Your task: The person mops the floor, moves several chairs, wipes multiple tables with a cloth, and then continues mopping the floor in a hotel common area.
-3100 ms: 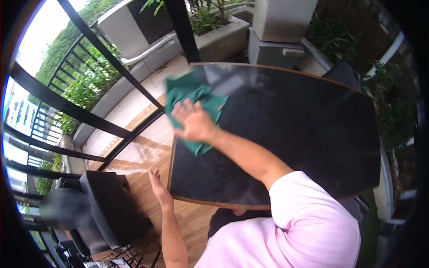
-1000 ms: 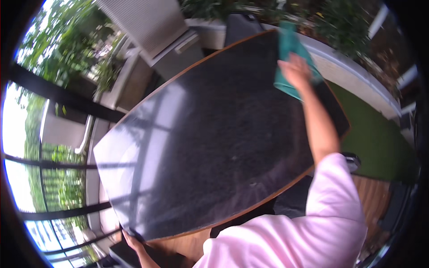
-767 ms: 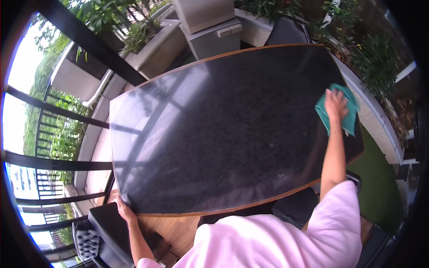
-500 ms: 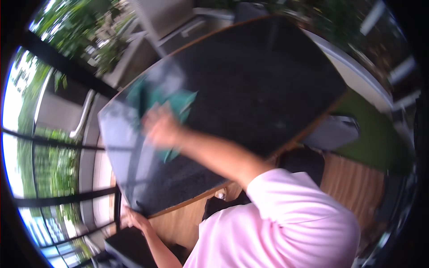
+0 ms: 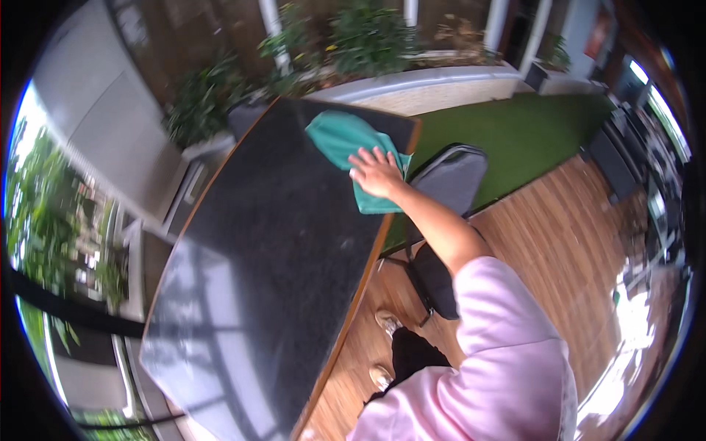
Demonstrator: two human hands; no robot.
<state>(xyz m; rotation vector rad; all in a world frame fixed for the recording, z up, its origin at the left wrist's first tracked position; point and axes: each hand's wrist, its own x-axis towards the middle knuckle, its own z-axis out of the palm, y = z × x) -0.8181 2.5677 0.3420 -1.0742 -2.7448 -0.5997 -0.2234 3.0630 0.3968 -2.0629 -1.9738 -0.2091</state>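
My right hand (image 5: 376, 173) lies flat with its fingers spread on a green cloth (image 5: 344, 134). The cloth is draped over the dark tabletop (image 5: 272, 213), close to its far right corner. Part of it reaches the wood-coloured edge, and another part spreads beyond my fingertips. My right arm stretches out from a pink sleeve. My left hand is outside the picture.
A grey-backed chair (image 5: 452, 176) stands against the table's right side. Beyond it are green turf (image 5: 515, 140) and wood-look flooring (image 5: 540, 235). A planter with shrubs (image 5: 371, 37) lines the back. Window light reflects on the table's near left part.
My right hand and the cloth have gone from the table's left part to its far right corner. The view has turned right, and my left hand has left the picture.
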